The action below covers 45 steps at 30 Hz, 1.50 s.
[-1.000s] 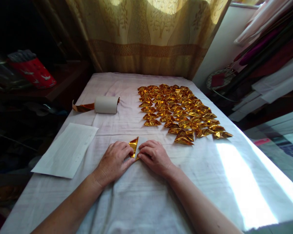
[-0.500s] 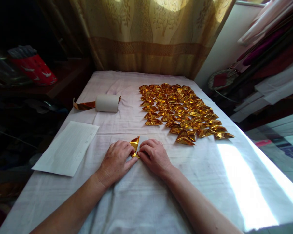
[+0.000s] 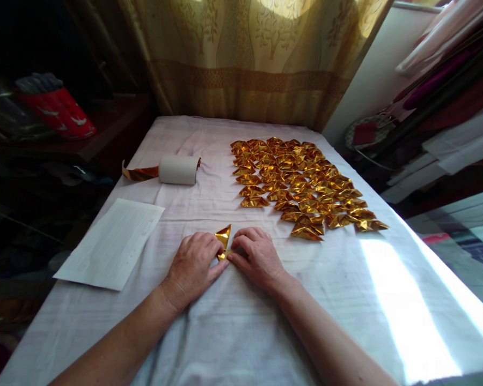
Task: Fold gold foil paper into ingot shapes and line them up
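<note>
A small piece of shiny gold foil paper (image 3: 224,235), partly folded, lies on the cloth between my hands, its pointed upper end standing out. My left hand (image 3: 195,264) grips the paper's left side between thumb and fingers. From the other side, my right hand (image 3: 258,255) pinches the lower right corner with thumb and forefinger. My fingertips hide part of the fold. Beyond my right hand, many folded gold foil ingots (image 3: 301,182) sit close together in rows.
A pale cardboard-like tube (image 3: 177,170) with gold foil strips sticking out lies at the back left. Nearer, a printed white sheet (image 3: 110,244) rests flat. A red container of pens (image 3: 60,113) stands on a dark side surface. Clothes (image 3: 459,123) hang at the right.
My right fingers have shifted slightly at the paper's lower corner. Both hands stay on the foil paper, and the view has moved very slightly.
</note>
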Each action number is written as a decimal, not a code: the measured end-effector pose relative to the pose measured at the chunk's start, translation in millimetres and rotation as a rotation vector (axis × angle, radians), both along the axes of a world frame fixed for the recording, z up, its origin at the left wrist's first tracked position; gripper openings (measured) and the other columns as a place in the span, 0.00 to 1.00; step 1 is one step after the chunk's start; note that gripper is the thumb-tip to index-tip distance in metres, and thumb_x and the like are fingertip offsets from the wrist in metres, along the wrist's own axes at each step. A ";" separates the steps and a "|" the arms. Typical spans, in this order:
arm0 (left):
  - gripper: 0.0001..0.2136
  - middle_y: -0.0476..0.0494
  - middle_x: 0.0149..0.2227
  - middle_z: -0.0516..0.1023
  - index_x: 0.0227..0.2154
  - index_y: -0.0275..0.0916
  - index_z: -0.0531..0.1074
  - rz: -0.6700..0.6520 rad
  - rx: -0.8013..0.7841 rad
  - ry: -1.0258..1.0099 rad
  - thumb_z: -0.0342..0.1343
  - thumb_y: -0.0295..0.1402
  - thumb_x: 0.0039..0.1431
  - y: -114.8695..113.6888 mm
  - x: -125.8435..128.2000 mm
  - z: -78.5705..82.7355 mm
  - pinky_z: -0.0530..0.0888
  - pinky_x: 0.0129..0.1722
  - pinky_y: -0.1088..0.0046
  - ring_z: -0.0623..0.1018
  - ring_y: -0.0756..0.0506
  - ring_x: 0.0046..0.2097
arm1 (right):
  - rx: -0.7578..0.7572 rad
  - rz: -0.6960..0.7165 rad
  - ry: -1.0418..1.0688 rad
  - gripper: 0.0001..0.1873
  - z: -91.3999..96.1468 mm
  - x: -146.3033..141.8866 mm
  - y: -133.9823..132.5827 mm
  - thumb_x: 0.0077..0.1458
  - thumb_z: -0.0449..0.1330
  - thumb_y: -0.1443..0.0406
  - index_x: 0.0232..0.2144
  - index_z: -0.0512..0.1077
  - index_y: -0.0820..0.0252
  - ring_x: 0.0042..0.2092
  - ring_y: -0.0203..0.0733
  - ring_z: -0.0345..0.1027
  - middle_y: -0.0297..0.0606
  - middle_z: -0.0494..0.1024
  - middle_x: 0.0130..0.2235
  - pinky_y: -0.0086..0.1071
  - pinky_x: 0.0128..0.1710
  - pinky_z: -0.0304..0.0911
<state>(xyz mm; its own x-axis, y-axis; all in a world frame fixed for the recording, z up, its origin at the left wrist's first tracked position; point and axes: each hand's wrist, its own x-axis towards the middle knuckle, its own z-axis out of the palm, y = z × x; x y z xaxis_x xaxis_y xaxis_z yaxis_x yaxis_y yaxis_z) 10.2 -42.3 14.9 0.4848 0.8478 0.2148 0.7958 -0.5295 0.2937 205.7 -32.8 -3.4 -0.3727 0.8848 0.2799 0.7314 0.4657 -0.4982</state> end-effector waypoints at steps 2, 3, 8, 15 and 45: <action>0.06 0.46 0.38 0.75 0.33 0.41 0.69 -0.003 -0.009 0.007 0.61 0.34 0.59 0.0 0.0 0.5 0.67 0.44 0.63 0.73 0.42 0.44 | -0.010 0.023 0.024 0.05 -1.4 1.6 1.7 0.55 0.67 0.64 0.34 0.74 0.56 0.45 0.45 0.67 0.38 0.77 0.42 0.39 0.46 0.60; 0.06 0.47 0.38 0.75 0.33 0.41 0.69 -0.005 -0.012 0.006 0.61 0.34 0.59 0.0 0.0 0.7 0.67 0.44 0.63 0.73 0.42 0.44 | -0.013 0.041 0.039 0.03 -2.1 2.8 2.8 0.56 0.66 0.65 0.34 0.74 0.56 0.45 0.45 0.67 0.38 0.77 0.42 0.39 0.46 0.61; 0.06 0.47 0.38 0.75 0.33 0.42 0.70 -0.003 -0.035 -0.005 0.62 0.33 0.58 0.4 -0.9 1.2 0.67 0.44 0.63 0.72 0.42 0.44 | 0.052 0.084 0.130 0.07 -7.1 11.8 8.4 0.61 0.57 0.71 0.33 0.74 0.57 0.43 0.42 0.68 0.39 0.78 0.40 0.36 0.46 0.64; 0.02 0.47 0.44 0.76 0.35 0.42 0.73 -0.064 -0.098 -0.026 0.60 0.31 0.60 4.4 -8.9 5.4 0.66 0.50 0.63 0.72 0.43 0.48 | 0.125 -0.052 0.065 0.15 -14.0 16.0 9.1 0.58 0.54 0.73 0.45 0.73 0.56 0.50 0.47 0.68 0.43 0.77 0.48 0.42 0.51 0.63; 0.04 0.44 0.40 0.78 0.39 0.40 0.74 -0.063 0.106 0.003 0.56 0.31 0.64 0.1 -9.3 -5.7 0.70 0.44 0.64 0.75 0.42 0.43 | 0.116 0.146 0.087 0.06 -6.5 16.9 0.6 0.63 0.59 0.66 0.38 0.77 0.55 0.42 0.42 0.68 0.38 0.78 0.39 0.37 0.44 0.61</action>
<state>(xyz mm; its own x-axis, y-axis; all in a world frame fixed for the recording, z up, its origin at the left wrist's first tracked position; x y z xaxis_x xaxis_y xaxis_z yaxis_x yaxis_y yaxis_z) 1.0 -42.3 9.2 0.5368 0.7886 0.3000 0.7610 -0.6061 0.2315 222.5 -32.2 -9.9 -0.4646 0.7832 0.4132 0.6087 0.6214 -0.4933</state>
